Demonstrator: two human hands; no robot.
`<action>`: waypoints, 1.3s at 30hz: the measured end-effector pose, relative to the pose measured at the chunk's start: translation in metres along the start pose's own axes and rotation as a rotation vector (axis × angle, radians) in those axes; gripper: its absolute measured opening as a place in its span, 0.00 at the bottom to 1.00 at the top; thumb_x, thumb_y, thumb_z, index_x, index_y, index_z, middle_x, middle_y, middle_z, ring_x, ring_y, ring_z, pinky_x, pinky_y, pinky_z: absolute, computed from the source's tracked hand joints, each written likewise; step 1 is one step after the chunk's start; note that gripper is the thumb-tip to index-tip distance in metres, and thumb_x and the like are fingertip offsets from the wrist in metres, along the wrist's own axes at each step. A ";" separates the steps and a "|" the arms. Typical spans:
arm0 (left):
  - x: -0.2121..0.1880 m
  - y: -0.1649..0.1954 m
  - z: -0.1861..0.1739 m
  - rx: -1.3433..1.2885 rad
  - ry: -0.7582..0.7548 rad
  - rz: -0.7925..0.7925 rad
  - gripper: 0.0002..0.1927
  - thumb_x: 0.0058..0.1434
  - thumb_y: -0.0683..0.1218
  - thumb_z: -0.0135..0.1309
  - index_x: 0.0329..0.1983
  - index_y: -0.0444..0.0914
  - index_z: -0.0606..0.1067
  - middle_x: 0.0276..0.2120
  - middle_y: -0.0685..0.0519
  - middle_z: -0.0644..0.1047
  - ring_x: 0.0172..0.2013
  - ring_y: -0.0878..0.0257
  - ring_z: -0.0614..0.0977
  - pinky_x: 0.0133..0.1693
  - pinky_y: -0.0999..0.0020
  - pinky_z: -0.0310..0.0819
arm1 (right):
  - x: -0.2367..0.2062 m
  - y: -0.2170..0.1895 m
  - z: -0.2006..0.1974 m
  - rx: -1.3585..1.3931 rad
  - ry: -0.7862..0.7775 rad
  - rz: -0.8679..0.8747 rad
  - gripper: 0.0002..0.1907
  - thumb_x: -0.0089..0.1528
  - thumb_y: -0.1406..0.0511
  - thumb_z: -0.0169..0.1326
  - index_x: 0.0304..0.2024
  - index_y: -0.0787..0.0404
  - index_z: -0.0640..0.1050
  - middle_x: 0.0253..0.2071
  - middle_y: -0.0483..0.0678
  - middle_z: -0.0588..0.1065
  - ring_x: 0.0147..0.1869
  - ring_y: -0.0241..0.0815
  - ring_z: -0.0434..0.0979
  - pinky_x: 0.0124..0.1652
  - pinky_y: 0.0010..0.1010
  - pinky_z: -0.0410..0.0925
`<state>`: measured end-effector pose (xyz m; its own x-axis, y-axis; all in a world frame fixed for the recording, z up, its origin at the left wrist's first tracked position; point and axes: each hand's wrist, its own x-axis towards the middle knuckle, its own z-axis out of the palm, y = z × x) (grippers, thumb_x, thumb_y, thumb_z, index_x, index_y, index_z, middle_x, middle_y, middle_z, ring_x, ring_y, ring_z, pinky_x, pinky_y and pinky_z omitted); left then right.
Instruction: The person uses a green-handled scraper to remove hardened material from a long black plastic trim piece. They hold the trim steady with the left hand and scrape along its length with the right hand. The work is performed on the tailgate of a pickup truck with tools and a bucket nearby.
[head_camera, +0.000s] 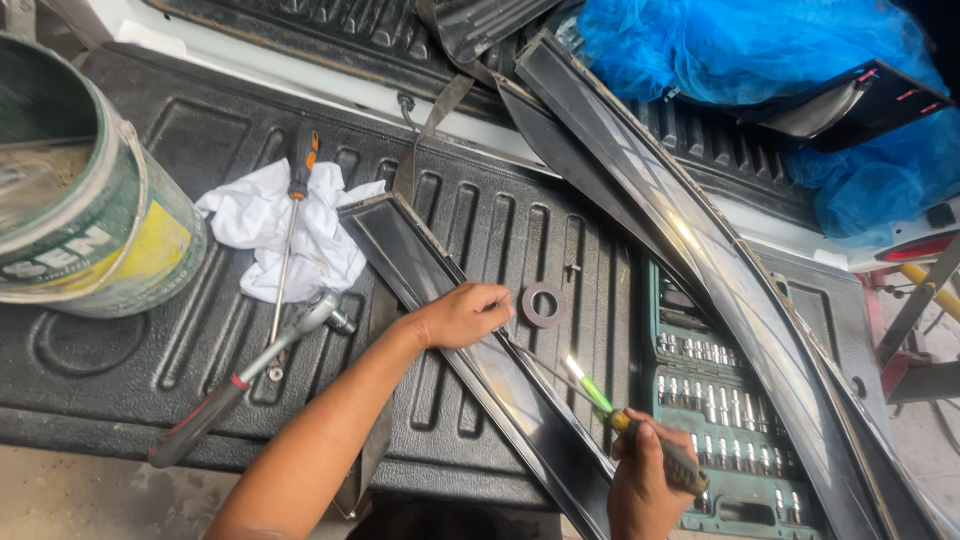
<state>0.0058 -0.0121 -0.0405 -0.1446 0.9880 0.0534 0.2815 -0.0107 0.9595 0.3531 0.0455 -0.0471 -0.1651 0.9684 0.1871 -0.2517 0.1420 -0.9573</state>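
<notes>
A long dark tinted visor strip (420, 262) lies slantwise on the black ribbed tailgate liner (140, 360). My left hand (462, 315) presses down on the strip near its middle, fingers curled over its edge. My right hand (645, 478) is shut on a screwdriver (600, 400) with a green and black handle. Its shaft points up-left, and the tip meets the strip just beside my left fingers. A dark ring-shaped washer (541, 304) lies on the liner just right of my left hand.
A ratchet wrench (240, 378) and an orange-handled screwdriver (290, 230) lie on a white rag (250, 215) at left. A green bucket (90, 200) stands far left. A green socket set case (715, 420) sits right, under longer curved visor strips (700, 250). Blue plastic sheeting (740, 45) lies behind.
</notes>
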 end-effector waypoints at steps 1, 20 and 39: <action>-0.001 0.000 0.000 0.013 -0.009 -0.028 0.14 0.67 0.49 0.50 0.32 0.32 0.72 0.23 0.47 0.72 0.27 0.63 0.73 0.34 0.63 0.71 | -0.002 -0.002 0.002 0.021 -0.005 0.003 0.06 0.68 0.71 0.57 0.42 0.69 0.73 0.44 0.64 0.79 0.33 0.42 0.77 0.36 0.29 0.71; -0.005 0.005 0.000 0.008 0.027 0.027 0.13 0.65 0.48 0.51 0.34 0.33 0.74 0.25 0.50 0.75 0.28 0.64 0.76 0.35 0.64 0.71 | -0.004 -0.001 0.005 -0.016 0.010 0.000 0.07 0.68 0.71 0.57 0.38 0.69 0.72 0.42 0.63 0.80 0.35 0.40 0.76 0.34 0.25 0.69; 0.003 0.000 0.007 0.038 -0.011 -0.012 0.12 0.64 0.48 0.49 0.33 0.34 0.73 0.28 0.47 0.77 0.31 0.59 0.79 0.37 0.62 0.73 | -0.004 0.006 -0.004 0.115 0.017 0.063 0.06 0.68 0.71 0.55 0.44 0.65 0.70 0.46 0.60 0.78 0.41 0.43 0.79 0.42 0.29 0.74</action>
<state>0.0117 -0.0084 -0.0420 -0.1375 0.9898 0.0387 0.3153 0.0067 0.9490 0.3557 0.0434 -0.0541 -0.1686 0.9780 0.1226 -0.3487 0.0571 -0.9355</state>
